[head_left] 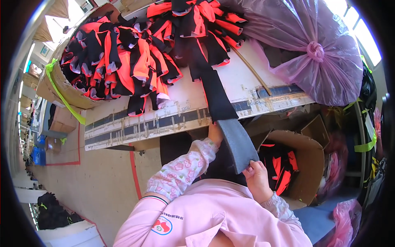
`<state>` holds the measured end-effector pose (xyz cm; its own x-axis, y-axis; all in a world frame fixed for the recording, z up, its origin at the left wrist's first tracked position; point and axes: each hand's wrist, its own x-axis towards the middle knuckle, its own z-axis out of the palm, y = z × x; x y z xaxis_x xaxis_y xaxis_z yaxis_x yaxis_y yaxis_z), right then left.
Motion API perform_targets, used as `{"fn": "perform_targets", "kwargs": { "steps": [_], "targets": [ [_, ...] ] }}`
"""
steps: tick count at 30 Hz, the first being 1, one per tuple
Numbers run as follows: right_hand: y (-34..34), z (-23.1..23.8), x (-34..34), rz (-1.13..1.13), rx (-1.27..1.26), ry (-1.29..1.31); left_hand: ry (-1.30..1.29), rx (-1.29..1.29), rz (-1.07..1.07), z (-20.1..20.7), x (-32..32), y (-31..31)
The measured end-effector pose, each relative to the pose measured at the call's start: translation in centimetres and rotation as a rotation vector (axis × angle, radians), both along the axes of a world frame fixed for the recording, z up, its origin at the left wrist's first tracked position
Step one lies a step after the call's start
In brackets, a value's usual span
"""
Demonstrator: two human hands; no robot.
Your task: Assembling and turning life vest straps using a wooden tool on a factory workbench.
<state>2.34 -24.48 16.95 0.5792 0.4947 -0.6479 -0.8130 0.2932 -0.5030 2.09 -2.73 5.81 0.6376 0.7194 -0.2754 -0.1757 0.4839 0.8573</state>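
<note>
A long fabric strip (214, 96), black on its upper part, runs down off the pile and over the table's front edge. Its lower part is a grey panel (238, 142) that hangs in front of me. My right hand (257, 178) pinches the lower right corner of that panel between thumb and fingers. At the strip's left edge, where black meets grey, is my left hand (214, 134). It reaches in behind the fabric, so its fingers are mostly hidden and I cannot tell how they are closed.
A heap of black and bright orange fabric pieces (135, 61) covers the worn white table (181, 108). A tied pink plastic bag (317, 51) and a thin rod (249, 68) lie to the right. Below stands an open cardboard box (310, 164) holding similar pieces.
</note>
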Motion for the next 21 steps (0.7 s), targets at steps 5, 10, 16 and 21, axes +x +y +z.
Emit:
{"fn": "perform_targets", "kwargs": {
  "steps": [5,10,16,21],
  "targets": [
    [0.2,-0.3,-0.1,0.038,-0.103,-0.039,0.145,0.291,0.004,-0.3,-0.7,1.2],
    [0.2,-0.9,-0.3,0.043,-0.124,-0.041,0.05,0.178,0.001,0.2,-0.8,1.1],
    [5.3,-1.0,1.1,0.061,-0.023,-0.004,-0.229,-0.2,-0.137,-4.6,-1.5,-2.5],
    [4.7,0.5,2.6,0.101,-0.59,-1.437,-0.206,-0.552,-0.19,-0.8,-1.9,0.3]
  ]
}}
